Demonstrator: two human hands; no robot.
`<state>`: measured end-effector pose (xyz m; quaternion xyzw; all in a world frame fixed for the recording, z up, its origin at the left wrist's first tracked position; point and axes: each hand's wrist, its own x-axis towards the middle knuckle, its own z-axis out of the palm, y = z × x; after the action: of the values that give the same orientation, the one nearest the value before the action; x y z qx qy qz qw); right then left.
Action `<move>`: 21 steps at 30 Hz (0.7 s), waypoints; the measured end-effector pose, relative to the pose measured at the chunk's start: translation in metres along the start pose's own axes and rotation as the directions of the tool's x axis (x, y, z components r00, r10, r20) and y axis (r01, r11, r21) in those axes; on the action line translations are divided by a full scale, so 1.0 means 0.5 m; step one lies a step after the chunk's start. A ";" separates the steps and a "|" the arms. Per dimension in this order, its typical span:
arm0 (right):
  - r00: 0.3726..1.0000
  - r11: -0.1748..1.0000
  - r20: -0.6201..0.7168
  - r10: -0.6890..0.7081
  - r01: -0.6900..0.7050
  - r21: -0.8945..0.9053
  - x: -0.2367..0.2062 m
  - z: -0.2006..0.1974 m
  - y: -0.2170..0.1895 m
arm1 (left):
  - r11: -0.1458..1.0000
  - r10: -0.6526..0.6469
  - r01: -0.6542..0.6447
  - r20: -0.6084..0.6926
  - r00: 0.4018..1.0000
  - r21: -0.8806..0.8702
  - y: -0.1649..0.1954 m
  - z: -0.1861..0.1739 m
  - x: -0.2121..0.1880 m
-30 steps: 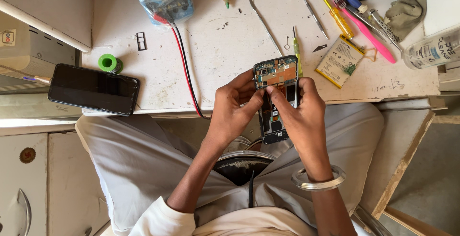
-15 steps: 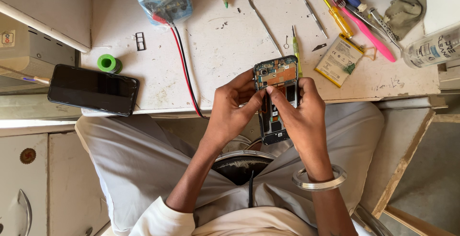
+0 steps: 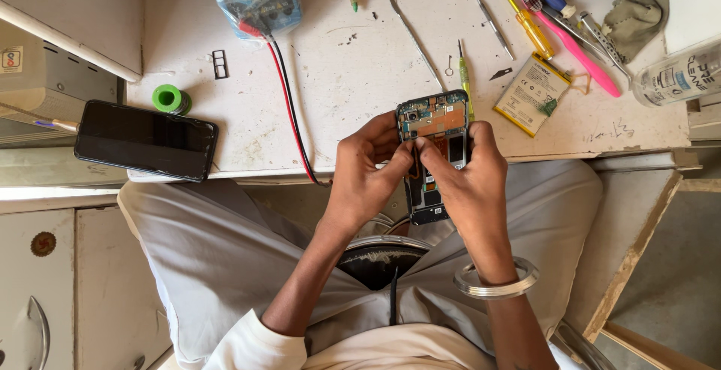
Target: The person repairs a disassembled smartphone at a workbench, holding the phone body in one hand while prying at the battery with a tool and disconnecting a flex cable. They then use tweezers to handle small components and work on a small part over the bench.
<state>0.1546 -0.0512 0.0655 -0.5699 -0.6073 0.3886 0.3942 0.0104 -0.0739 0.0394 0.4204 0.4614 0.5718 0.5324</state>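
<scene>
Opened phone [image 3: 433,126] with exposed circuit board, lengthwise over the white table's near edge, top end farthest away.

A single camera worn on the person's head looks steeply down over the lap at the near edge of the white tabletop [image 3: 338,77]. It sits close, so both hands and the opened phone [image 3: 434,126] fill the middle, with the tabletop across the top of the frame and the knees and floor below
</scene>
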 end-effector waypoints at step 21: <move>0.998 0.968 -0.024 0.058 -0.050 0.245 -0.010 0.017 -0.011 | 0.983 -0.031 0.025 -0.034 0.999 -0.183 -0.023 0.006 0.003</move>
<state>0.1450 -0.0565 0.0670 -0.5393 -0.5329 0.4623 0.4598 0.0156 -0.0723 0.0285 0.3527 0.4224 0.6117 0.5683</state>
